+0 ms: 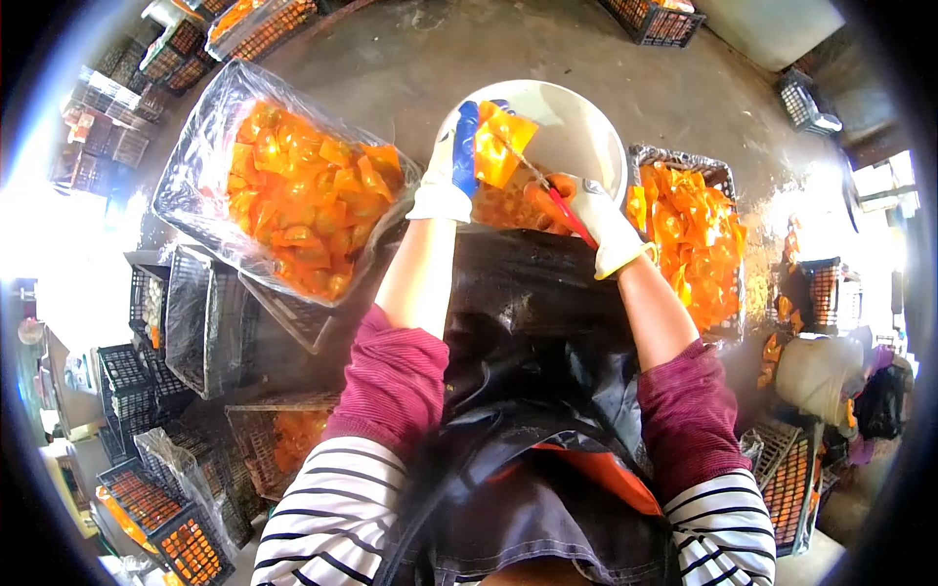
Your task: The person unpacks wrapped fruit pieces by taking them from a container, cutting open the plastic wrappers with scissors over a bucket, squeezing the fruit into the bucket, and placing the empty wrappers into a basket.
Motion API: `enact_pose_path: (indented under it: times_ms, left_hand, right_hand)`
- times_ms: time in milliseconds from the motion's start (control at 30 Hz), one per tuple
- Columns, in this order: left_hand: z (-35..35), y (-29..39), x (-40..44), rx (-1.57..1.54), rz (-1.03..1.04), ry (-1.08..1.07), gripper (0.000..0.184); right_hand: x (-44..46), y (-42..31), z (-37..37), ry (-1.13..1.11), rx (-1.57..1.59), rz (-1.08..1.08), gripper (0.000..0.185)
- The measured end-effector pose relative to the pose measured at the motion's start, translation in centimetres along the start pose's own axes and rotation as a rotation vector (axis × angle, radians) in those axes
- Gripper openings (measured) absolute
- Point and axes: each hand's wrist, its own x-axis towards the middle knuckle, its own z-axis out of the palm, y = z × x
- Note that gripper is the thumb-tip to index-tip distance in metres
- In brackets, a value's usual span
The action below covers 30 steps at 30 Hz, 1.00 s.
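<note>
Over a round white tub [596,122], my left hand [453,166], in a white and blue glove, holds a small orange packet [501,144]. My right hand [593,220], in a white and orange glove, is closed around red-handled scissors [572,216]. Their metal blades reach up to the packet's lower right side. Orange-brown contents [513,208] lie in the near part of the tub. Left of the tub, a plastic-lined crate [186,186] holds many orange packets [303,195]. On the right, flatter orange pieces [689,239] fill another lined crate [727,181].
Empty black crates [200,322] stand at the left. More crates with orange contents are at the lower left [191,552], lower right [789,488] and top [653,21]. A large pale container [813,376] stands at the right. A black apron [532,322] covers my lap.
</note>
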Motion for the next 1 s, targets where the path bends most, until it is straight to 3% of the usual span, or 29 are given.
enact_pose_path:
  times_ms: [33,67,167,300,400,467,533,600,667,733,800,900,1000]
  left_hand:
    - [0.3,0.1,-0.1,0.020,0.027,0.049,0.040]
    - [-0.7,-1.1,1.5,-0.310,-0.099,-0.033,0.041]
    - [1.2,-1.1,-1.1,0.124,-0.089,0.009,0.044]
    - [0.0,-1.6,-0.6,0.077,-0.131,0.018,0.045]
    - [1.6,-0.4,-2.1,0.244,-0.180,0.066,0.042]
    - [2.0,-0.1,-2.4,0.129,-0.206,0.093,0.039]
    - [2.0,-0.1,-2.5,0.074,-0.217,0.110,0.037]
    - [1.9,-0.2,-2.4,0.078,-0.215,0.116,0.036]
    - [0.8,-1.0,-1.4,0.931,-0.141,-0.066,0.038]
    - [0.2,-1.7,-1.1,0.953,-0.164,-0.065,0.038]
    - [1.2,-1.6,-2.2,0.142,-0.281,0.115,0.036]
    - [2.1,-0.7,-2.9,0.049,-0.284,0.123,0.032]
    - [-0.3,-3.1,-1.2,0.173,-0.274,0.061,0.037]
  right_hand:
    - [1.0,1.5,0.6,0.079,0.097,-0.029,0.027]
    - [2.7,4.3,1.6,0.160,0.193,-0.060,0.028]
    - [3.6,6.3,1.4,0.205,0.375,-0.139,0.029]
    - [3.1,4.9,1.7,0.233,0.108,-0.208,0.029]
    - [1.5,2.5,1.1,0.295,-0.066,-0.252,0.027]
    - [2.8,4.5,2.0,0.183,0.406,-0.189,0.030]
    - [3.5,5.7,2.3,0.131,0.419,-0.151,0.032]
    - [1.5,2.7,1.1,0.144,-0.023,-0.141,0.034]
    - [0.0,0.2,0.8,0.115,0.153,-0.113,0.035]
    - [0.6,0.9,1.3,0.102,0.323,-0.122,0.034]
    - [2.5,3.5,2.4,0.102,0.490,-0.126,0.030]
    - [1.7,2.2,1.9,0.089,0.741,0.002,0.020]
    - [2.7,3.2,2.5,0.057,0.969,0.043,0.030]
